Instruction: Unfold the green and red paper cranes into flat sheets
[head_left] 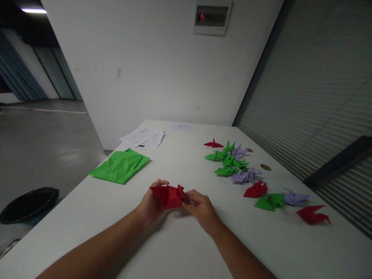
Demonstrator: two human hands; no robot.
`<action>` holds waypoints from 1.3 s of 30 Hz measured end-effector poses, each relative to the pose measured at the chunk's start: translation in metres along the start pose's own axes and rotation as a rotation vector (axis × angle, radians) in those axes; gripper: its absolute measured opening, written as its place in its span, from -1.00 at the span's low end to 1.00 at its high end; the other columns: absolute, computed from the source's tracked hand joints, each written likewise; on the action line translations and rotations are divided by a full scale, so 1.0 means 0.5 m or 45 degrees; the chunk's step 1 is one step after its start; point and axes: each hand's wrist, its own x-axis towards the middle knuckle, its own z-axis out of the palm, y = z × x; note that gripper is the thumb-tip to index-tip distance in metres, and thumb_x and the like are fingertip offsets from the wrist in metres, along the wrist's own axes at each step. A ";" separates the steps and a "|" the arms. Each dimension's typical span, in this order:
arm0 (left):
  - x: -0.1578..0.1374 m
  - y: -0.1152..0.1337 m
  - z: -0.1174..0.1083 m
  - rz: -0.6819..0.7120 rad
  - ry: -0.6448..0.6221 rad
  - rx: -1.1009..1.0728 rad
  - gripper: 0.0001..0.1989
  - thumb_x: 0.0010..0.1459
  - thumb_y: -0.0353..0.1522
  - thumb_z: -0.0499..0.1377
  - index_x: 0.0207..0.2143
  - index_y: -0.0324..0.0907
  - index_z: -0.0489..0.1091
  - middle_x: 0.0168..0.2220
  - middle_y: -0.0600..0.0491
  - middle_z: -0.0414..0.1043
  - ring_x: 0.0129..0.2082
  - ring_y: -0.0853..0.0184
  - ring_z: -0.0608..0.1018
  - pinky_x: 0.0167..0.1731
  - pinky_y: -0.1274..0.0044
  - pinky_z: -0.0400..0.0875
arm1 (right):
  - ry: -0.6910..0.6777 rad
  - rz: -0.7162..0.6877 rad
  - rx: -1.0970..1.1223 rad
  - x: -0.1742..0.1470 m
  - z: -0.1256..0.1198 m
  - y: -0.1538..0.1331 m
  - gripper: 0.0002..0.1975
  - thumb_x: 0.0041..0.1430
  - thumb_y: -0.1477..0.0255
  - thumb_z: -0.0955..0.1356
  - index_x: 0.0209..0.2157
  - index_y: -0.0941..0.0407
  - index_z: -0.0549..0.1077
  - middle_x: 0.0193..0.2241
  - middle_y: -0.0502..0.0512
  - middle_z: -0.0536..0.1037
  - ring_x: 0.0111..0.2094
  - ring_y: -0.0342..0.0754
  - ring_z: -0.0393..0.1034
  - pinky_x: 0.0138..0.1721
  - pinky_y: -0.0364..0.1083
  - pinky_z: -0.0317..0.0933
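Note:
Between my two hands, just over the white table (174, 252), is a red origami crane (172, 197) of folded paper. My left hand (151, 203) holds its left side, with the fingers partly behind the paper. At its right end, my right hand (200, 207) pinches a folded part between thumb and fingers. To the left lie green paper sheets (117, 168), creased and stacked. Finished-looking cranes in green, purple and red lie on the right, among them a green crane (271, 202) and a red crane (313, 215).
Printed papers (142, 136) lie at the back left, and another sheet (183, 126) is by the wall. A black-lined bin (29, 203) stands on the floor at left. Window blinds (305, 97) border the right edge; a round table hole (265, 167) is near them.

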 end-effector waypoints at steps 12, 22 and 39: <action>-0.016 0.007 0.021 0.169 -0.088 0.125 -0.64 0.07 -0.21 0.43 -0.18 -0.10 0.39 -0.33 0.04 0.59 -0.39 0.23 0.61 -0.39 0.50 0.45 | -0.085 0.185 0.437 -0.007 -0.001 0.002 -0.54 0.12 0.30 0.55 0.07 0.04 0.59 0.05 0.16 0.61 0.08 0.16 0.48 0.19 0.20 0.25; -0.015 0.004 0.002 0.153 -0.217 0.431 -0.65 0.11 -0.13 0.41 -0.32 -0.26 0.56 -0.40 -0.01 0.51 -0.43 0.35 0.47 -0.41 0.55 0.27 | -0.194 0.487 1.110 -0.002 0.010 -0.042 -0.28 0.13 -0.18 0.41 0.02 0.16 0.55 -0.01 0.28 0.59 0.00 0.13 0.45 0.04 0.03 0.27; -0.032 0.008 0.003 -0.046 -0.564 0.381 -0.37 0.08 -0.03 0.41 0.10 -0.06 0.31 -0.16 -0.06 0.52 -0.33 0.28 0.56 -0.32 0.49 0.39 | 0.110 0.614 1.157 0.003 0.001 -0.029 -0.75 0.04 0.35 0.57 -0.37 0.11 0.47 -0.43 0.00 0.61 -0.45 -0.10 0.46 -0.35 -0.16 0.30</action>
